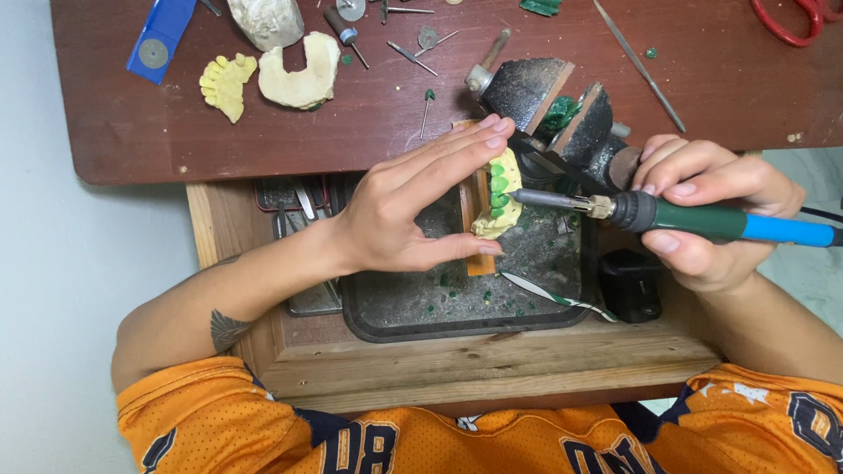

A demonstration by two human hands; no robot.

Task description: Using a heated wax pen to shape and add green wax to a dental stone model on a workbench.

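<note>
Single head-worn view, steeply downward and close over the workbench (132, 132); torso at the bottom edge

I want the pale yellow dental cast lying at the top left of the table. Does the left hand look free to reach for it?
Probably not yet: the left hand is holding a yellow cast with green wax teeth against the tool tip. The table between it and the pale cast looks open.

Left hand (413, 206) covers much of the yellow cast (499, 219), its grip unclear. The handpiece (702, 221) runs off the right edge; red scissors (790, 19) are cut off up top.
</note>
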